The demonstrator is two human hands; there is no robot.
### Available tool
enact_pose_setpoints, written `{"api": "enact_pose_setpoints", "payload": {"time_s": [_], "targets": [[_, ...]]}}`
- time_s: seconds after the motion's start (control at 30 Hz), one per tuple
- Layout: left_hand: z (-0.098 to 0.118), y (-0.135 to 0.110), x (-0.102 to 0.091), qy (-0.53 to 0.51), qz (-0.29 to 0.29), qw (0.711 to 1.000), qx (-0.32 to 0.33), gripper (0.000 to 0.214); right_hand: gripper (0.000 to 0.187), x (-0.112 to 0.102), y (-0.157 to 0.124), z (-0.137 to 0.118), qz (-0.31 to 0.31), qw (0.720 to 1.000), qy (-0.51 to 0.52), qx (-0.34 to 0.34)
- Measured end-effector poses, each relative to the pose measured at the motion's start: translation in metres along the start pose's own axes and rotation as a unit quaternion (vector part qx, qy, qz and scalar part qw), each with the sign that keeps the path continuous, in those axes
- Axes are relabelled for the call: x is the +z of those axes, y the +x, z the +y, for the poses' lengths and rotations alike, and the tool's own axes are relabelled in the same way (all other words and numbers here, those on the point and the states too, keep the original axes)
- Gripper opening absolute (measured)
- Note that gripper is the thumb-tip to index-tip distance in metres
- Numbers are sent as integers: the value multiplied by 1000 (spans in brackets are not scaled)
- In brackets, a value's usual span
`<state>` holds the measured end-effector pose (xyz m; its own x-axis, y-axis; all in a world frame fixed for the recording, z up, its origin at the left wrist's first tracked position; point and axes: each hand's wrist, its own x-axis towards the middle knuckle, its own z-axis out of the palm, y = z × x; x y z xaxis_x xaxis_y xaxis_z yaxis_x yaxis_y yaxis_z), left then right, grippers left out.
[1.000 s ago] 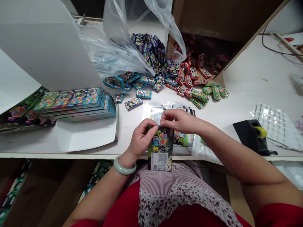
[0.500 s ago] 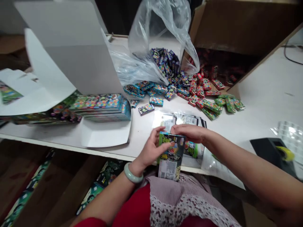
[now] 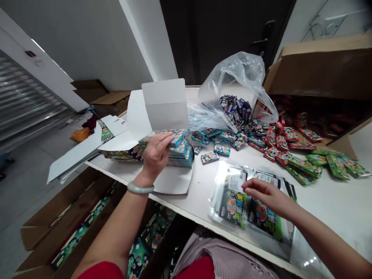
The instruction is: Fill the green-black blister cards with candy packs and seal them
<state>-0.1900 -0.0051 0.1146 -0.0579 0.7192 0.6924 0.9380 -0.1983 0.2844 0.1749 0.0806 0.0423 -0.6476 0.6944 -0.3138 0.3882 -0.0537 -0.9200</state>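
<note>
So the left hand [image 3: 157, 153] is reaching over to the open white box [image 3: 174, 188] and its fingers are lying across the top pack [image 3: 182, 135], which is sitting on a stack of blue-ended packs [image 3: 181, 155]; I can't tell if the thumb is pinching from the near side, since the back of the hand is hiding it; a pale green bangle [image 3: 141, 188] is circling that wrist; the right hand [image 3: 266, 197] is hovering around the printed clear bags [image 3: 232, 203], thumb and fingers curving close together, though I can't tell whether the tips are meeting or touching the plastic; those bags are lying near the front edge of the white table [image 3: 197, 205]; behind them, small packets are spreading in a messy band, blue ones [image 3: 222, 150] nearest the stack, purple ones [image 3: 236, 110] heaping up by a clear plastic bag [image 3: 238, 66], red ones [image 3: 281, 137] spilling from a tipped cardboard box [image 3: 322, 73], green ones [image 3: 338, 166] lying off to the right; flat white card [image 3: 75, 159] is poking out past the left end of the table; a dark door [image 3: 221, 38] is standing behind everything
</note>
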Motion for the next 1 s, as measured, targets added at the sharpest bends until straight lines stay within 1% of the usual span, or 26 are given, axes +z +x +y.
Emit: {"api": "enact_pose_setpoints", "payload": {"time_s": [0.03, 0.07, 0.13, 0.17, 0.2, 0.23, 0.27, 0.33, 0.37, 0.4, 0.43, 0.47, 0.53, 0.57, 0.63, 0.67, 0.73, 0.83, 0.9, 0.93, 1.0], "targets": [[-15, 3, 8, 37, -35, 999, 17, 32, 27, 4, -1, 4, -12, 1000, -11, 5], [-28, 2, 16, 63, -66, 996, 18, 34, 27, 6, -3, 8, -18, 1000, -18, 14], [-45, -6, 29, 92, -129, 987, -1, 39, 26, 4, -6, 17, -12, 999, -32, 21], [-50, -12, 34, 94, -150, 984, -11, 41, 26, 0, -7, 22, -2, 999, -41, 12], [-51, -18, 37, 91, -159, 983, -15, 42, 25, -6, -8, 27, 9, 998, -55, -1], [-49, -24, 40, 83, -154, 984, -15, 43, 24, -14, -9, 32, 21, 997, -72, -13], [-44, -28, 44, 77, -140, 987, -13, 43, 23, -23, -8, 37, 38, 995, -94, -18], [-22, -36, 57, 66, -78, 994, -26, 47, 24, -41, -5, 45, 94, 982, -160, -16], [-5, -40, 68, 43, -53, 997, -35, 51, 26, -49, -2, 49, 130, 970, -205, -14], [15, -44, 81, 9, -46, 998, -30, 53, 30, -54, 3, 51, 160, 954, -254, -16], [38, -48, 97, -35, -81, 996, -13, 52, 39, -57, 7, 53, 174, 937, -304, -22], [62, -54, 114, -78, -151, 986, 5, 50, 52, -59, 13, 53, 173, 921, -348, -26], [107, -65, 150, -121, -294, 948, 18, 55, 78, -56, 21, 53, 149, 901, -406, -28], [125, -70, 166, -117, -341, 933, 18, 60, 84, -54, 25, 53, 140, 897, -418, -27], [150, -78, 191, -102, -398, 912, 16, 69, 83, -48, 28, 54, 139, 894, -425, -25], [156, -81, 200, -93, -410, 907, 12, 72, 81, -46, 29, 55, 141, 894, -424, -23], [159, -84, 210, -80, -417, 905, 6, 73, 80, -42, 29, 57, 149, 894, -422, -18], [154, -84, 216, -69, -408, 910, 18, 68, 84, -45, 24, 61, 164, 903, -397, -17], [150, -84, 216, -60, -405, 912, 25, 66, 83, -54, 11, 65, 186, 911, -366, -25], [150, -83, 215, -55, -406, 912, 26, 66, 78, -61, 0, 68, 206, 913, -352, -28], [152, -80, 213, -53, -403, 914, 24, 65, 57, -79, -29, 77, 262, 907, -329, -8]]}}
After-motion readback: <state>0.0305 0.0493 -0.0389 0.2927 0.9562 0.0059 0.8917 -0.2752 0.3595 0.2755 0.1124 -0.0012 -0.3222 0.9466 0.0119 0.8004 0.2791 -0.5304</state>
